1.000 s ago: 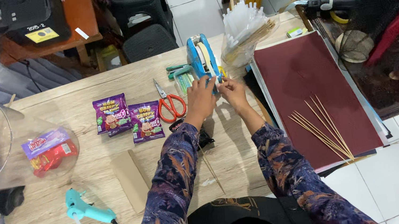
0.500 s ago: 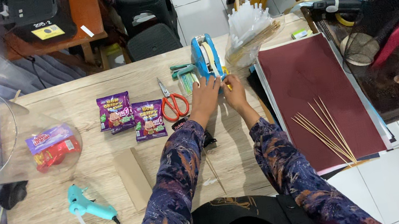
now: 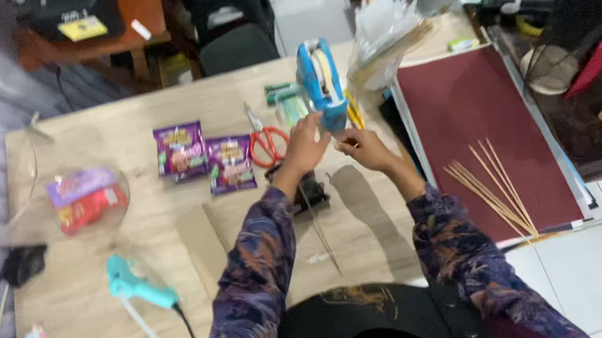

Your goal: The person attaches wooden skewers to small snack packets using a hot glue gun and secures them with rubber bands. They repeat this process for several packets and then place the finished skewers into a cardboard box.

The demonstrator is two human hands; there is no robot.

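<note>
Tape dispenser (image 3: 321,84), blue, held upright above the far middle of the wooden counter (image 3: 83,328), gripped at its lower end by the left hand (image 3: 306,143). Right hand (image 3: 364,148) just beside it, fingers pinched shut on what looks like the free end of the tape, too small to confirm. Largest of the surroundings: dark red sheet (image 3: 470,108) laid at the right, carrying a loose fan of thin wooden skewers (image 3: 492,190). Behind the dispenser, a bundle of clear plastic wrappers (image 3: 383,29). Left of the hands, red-handled scissors (image 3: 268,140), then two purple snack packets (image 3: 206,160) side by side, then a clear bag of red and purple sweets (image 3: 87,198). Near the front edge, a teal glue gun (image 3: 133,283) with its cord trailing off. One more skewer (image 3: 321,231) lying on the counter under the left forearm. Best done, judging by the grip: dispenser kept steady and upright, tape drawn straight and level toward the body, pinch kept at the very tip so less adhesive is fouled, pull kept clear of the scissors and packets.
</note>
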